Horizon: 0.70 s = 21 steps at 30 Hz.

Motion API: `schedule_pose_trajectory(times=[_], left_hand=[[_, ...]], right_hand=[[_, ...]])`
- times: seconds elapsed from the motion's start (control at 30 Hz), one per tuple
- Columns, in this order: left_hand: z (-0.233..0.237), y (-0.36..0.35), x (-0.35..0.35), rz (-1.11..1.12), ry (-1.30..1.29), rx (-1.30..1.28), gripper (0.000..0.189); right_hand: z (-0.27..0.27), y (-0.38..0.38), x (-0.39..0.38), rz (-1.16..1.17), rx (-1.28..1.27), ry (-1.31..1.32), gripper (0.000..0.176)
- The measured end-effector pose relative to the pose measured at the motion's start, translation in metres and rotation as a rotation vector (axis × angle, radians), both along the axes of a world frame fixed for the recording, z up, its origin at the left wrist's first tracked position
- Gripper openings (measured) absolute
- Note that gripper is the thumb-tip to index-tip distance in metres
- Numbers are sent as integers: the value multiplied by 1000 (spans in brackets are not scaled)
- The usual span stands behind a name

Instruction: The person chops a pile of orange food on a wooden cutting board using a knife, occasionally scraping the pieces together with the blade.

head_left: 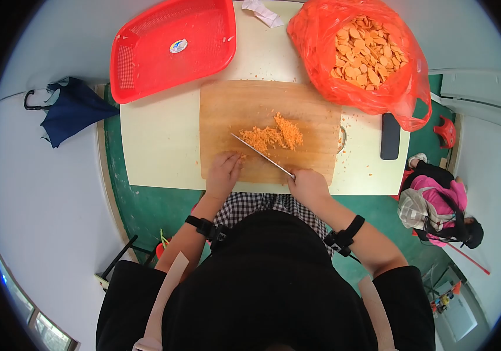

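My right hand (309, 186) is wrapped round the handle of a knife (265, 157) at the front edge of the wooden cutting board (320, 126). The blade points up and left, its tip beside a heap of finely chopped orange bits (271, 136). My left hand (225, 171) rests on the board's front left, left of the blade, with its fingers drawn together at a few orange crumbs. Whether it pinches any of them is too small to tell.
A red plastic basket (174, 52) stands at the back left. At the back right, a red bag (320, 52) holds orange slices. A black phone (390, 136) lies to the right, crumbs near it. A person (440, 202) is at the far right; an umbrella (72, 111) is left.
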<state>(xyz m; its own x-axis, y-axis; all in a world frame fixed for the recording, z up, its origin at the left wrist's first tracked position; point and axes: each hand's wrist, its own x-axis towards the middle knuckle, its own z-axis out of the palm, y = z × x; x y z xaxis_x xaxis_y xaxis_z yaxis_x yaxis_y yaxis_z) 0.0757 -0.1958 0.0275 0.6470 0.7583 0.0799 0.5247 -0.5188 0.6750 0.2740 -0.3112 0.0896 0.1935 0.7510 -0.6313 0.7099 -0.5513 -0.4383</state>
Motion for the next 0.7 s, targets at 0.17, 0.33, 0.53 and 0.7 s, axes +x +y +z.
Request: schedule_pose_trajectory(times=[0.17, 0.33, 0.53, 0.7], left_hand=[[18, 7, -8, -15, 123, 49, 31], [12, 10, -13, -36, 139, -1, 42], [7, 6, -13, 177, 186, -279, 38], [2, 4, -15, 218, -125, -475, 31]], right_hand=[[4, -2, 2, 7, -30, -1, 20], [6, -3, -4, -6, -70, 4, 20], [2, -8, -11, -17, -10, -11, 20], [6, -7, -13, -17, -13, -10, 20]])
